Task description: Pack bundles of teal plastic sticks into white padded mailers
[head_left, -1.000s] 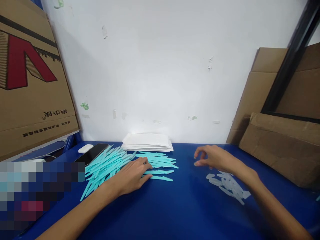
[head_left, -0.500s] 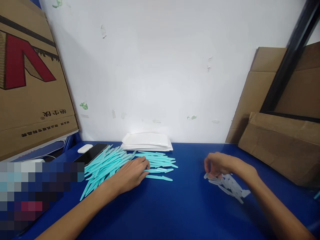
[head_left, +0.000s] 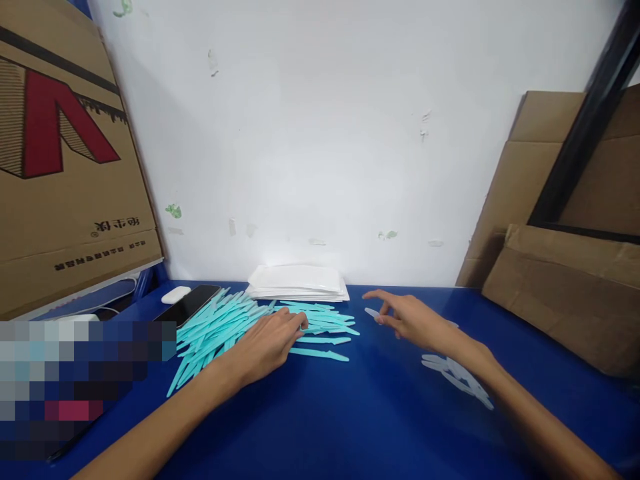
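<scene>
Across the lower middle of the frame, our left hand point(head_left: 273, 340) rests over the turquoise sticks, its fingers curled together and bent down at the left ends of two separate sticks point(head_left: 323, 353); we cannot tell whether they pinch one. Right of centre, our right hand point(head_left: 410, 320) is held over the blue counter point(head_left: 320, 420), the thumb and a bent finger pinching one translucent cap point(head_left: 371, 312) while the index finger stretches out toward the left above it. Below our right wrist, in the lower right of the frame, a small loose group of translucent caps point(head_left: 460, 380) lies on the counter, partly covered by our forearm. To the left of our left hand a large heap of turquoise sticks point(head_left: 215, 333) fans out, its top reaching toward a dark phone point(head_left: 190, 303), with a white case point(head_left: 176, 295) just beside the phone. Past our left fingers, near the centre, a smaller spread of turquoise sticks point(head_left: 325, 319) lies roughly sideways, close below a stack of white packets point(head_left: 299, 283) near the wall point(head_left: 310, 133). A printed cardboard box point(head_left: 75, 167) fills the upper left, brown cardboard point(head_left: 565, 293) stands at the right edge, and a pixelated patch hides the lower left corner.
</scene>
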The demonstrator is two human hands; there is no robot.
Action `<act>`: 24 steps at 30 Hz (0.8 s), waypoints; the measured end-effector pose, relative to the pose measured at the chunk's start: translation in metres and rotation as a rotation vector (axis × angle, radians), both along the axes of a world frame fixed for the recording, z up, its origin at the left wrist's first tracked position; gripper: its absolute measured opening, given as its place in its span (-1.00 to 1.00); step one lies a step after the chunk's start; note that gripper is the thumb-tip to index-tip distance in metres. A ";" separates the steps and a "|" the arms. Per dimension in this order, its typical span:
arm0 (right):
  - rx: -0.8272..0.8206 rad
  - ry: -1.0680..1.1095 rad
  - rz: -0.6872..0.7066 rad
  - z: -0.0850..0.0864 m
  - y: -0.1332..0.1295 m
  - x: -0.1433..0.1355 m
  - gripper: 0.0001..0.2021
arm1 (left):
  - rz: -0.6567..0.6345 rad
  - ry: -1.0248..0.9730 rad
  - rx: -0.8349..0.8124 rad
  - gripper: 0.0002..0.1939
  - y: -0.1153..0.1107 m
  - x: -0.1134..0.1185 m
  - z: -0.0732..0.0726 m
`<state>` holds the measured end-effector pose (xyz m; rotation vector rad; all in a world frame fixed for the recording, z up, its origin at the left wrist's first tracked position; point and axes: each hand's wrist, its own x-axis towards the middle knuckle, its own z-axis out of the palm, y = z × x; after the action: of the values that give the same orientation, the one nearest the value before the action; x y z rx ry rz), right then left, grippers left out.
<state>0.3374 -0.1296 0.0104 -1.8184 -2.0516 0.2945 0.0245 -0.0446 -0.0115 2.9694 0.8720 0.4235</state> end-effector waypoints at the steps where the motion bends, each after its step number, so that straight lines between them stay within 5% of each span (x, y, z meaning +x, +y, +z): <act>1: 0.052 -0.030 0.011 -0.002 0.000 -0.006 -0.54 | 0.004 0.001 0.009 -0.79 0.000 0.000 0.000; 5: 0.185 -0.071 0.040 -0.007 0.001 -0.025 -0.64 | -0.029 -0.004 0.048 -0.78 0.001 0.000 -0.001; 11: 0.183 0.369 0.068 -0.009 -0.001 -0.046 -0.80 | -0.027 -0.018 0.047 -0.80 0.002 0.001 -0.004; 17: 0.172 0.706 0.087 -0.013 0.001 -0.056 -0.69 | -0.017 -0.044 0.011 -0.81 0.000 0.003 -0.004; 24: 0.146 0.768 0.089 -0.014 -0.002 -0.063 -0.68 | -0.041 -0.094 -0.046 -0.81 -0.002 0.003 -0.003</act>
<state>0.2748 -0.1319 -0.0039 -1.2462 -1.5507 0.7173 0.0272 -0.0464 -0.0146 2.8941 0.7997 0.5289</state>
